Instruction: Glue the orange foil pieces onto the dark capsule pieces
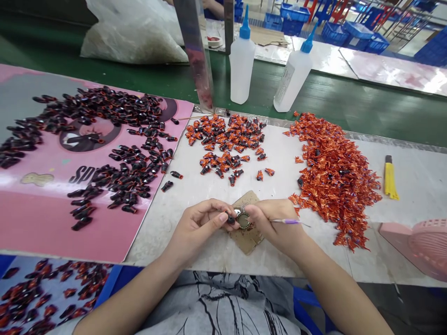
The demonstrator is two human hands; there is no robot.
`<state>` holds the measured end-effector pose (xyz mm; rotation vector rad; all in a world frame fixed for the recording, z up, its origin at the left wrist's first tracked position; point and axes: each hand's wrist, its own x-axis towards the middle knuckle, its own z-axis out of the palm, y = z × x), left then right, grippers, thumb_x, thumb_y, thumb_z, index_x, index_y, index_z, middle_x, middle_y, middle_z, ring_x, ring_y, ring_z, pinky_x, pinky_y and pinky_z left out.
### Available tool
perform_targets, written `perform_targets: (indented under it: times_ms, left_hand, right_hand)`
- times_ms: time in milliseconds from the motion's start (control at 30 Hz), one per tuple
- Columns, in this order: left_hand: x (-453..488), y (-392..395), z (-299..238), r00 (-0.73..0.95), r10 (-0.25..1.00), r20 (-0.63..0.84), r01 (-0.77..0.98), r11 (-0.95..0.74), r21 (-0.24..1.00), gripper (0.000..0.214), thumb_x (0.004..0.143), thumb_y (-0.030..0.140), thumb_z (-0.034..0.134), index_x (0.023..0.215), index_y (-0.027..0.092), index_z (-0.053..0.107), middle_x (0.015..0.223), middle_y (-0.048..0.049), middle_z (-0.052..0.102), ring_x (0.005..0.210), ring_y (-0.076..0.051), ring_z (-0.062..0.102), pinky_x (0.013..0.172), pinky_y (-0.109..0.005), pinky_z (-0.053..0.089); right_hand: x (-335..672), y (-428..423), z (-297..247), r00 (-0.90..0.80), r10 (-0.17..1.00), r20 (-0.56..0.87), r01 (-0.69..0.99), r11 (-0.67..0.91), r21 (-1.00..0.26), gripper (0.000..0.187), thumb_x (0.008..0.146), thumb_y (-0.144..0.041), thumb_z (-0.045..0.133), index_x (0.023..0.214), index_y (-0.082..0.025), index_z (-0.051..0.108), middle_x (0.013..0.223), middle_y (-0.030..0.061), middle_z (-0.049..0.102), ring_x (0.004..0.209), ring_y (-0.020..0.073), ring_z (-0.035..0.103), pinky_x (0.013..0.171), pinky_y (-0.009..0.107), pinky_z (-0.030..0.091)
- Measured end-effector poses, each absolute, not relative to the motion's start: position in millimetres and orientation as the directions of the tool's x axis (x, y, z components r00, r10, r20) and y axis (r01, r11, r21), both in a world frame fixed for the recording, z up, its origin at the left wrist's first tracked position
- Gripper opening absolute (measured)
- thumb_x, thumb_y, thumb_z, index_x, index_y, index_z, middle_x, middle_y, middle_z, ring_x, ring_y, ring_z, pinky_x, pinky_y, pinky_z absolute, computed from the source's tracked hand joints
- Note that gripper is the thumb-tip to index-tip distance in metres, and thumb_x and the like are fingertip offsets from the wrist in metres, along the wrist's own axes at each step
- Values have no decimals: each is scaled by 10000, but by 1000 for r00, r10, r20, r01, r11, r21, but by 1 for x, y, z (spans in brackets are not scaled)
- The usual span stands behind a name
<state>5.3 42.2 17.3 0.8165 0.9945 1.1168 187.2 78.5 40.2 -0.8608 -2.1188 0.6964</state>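
Head view: left hand [199, 228] pinches a dark piece [230, 218], right hand [272, 223] a purple pick [284, 221], both half-hidden.

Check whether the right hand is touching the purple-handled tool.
Touching: the head view shows the right hand gripping the purple-handled tool between its fingers.

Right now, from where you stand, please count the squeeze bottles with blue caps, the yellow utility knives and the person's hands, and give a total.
Squeeze bottles, left one and right one: 2
Yellow utility knife: 1
Hands, left hand and right hand: 2
Total: 5
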Motion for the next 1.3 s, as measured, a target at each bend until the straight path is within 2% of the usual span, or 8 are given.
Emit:
perform_targets:
  times_ms: [100, 200, 333, 433, 567, 767, 1133, 1300]
  left_hand:
    - [4, 41, 15, 113, 971, -210, -319, 236, 918, 257, 734, 392, 819, 783, 156, 731, 782, -58, 737, 635, -175, 692, 629, -272, 602]
    - [4, 41, 15, 98, 975, -198, -292, 219, 931, 249, 748, 386, 810, 805, 158, 731, 819, -65, 748, 650, -173, 693, 640, -271, 601]
    - [6, 41, 16, 87, 977, -195, -253, 211, 944, 258, 748, 390, 814, 814, 154, 735, 832, -71, 754, 673, -178, 703, 648, -265, 602]
    - [7, 42, 17, 83, 977, -195, -261, 210, 942, 275, 730, 399, 830, 794, 151, 729, 806, -64, 751, 656, -168, 703, 636, -249, 603]
    - [7, 42, 17, 106, 971, -215, -276, 237, 932, 306, 711, 418, 842, 793, 147, 728, 781, -59, 749, 660, -169, 715, 647, -241, 608]
    - [6, 42, 17, 148, 963, -226, -265, 258, 929, 320, 724, 443, 826, 801, 150, 721, 752, -63, 747, 652, -181, 716, 647, -261, 606]
    - [8, 44, 18, 155, 958, -241, -282, 276, 919, 326, 720, 447, 829, 800, 152, 717, 771, -57, 744, 661, -178, 711, 650, -265, 603]
    - [6, 45, 17, 156, 956, -249, -278, 284, 918, 335, 717, 458, 827, 804, 153, 717, 731, -51, 732, 653, -182, 701, 642, -267, 595]
  right_hand:
    - [185, 80, 36, -556, 770, 312, 448, 594, -668, 633, 1046, -416, 314, 552, -164, 621, 450, 7, 571, 397, 78, 461, 441, 223, 317]
    - [183, 80, 34, -476, 862, 175, 453, 411, -791, 681, 1014, -534, 319, 517, -165, 604, 428, 6, 552, 379, 71, 449, 423, 210, 315]
    - [182, 80, 38, -341, 935, -93, 258, -2, -966, 708, 896, -708, 425, 489, -161, 613, 351, -17, 484, 310, 60, 391, 357, 193, 311]
    - [183, 80, 44, -264, 956, -129, 89, -109, -990, 723, 828, -768, 474, 483, -153, 634, 337, -7, 489, 289, 62, 380, 319, 192, 296]
    - [184, 76, 46, -201, 979, 15, 34, 22, -999, 691, 865, -716, 490, 504, -154, 671, 373, 15, 539, 319, 80, 458, 326, 192, 340]
    - [183, 72, 42, -288, 908, 303, 113, 346, -931, 642, 991, -554, 399, 578, -167, 702, 437, 20, 589, 362, 83, 503, 380, 198, 400]
    - [187, 75, 42, -303, 870, 390, 264, 470, -842, 649, 1030, -482, 333, 584, -162, 679, 431, 11, 567, 367, 86, 494, 410, 210, 393]
    - [185, 82, 37, -494, 798, 345, 418, 565, -711, 684, 1034, -493, 306, 554, -162, 665, 430, 10, 566, 387, 80, 469, 429, 216, 332]
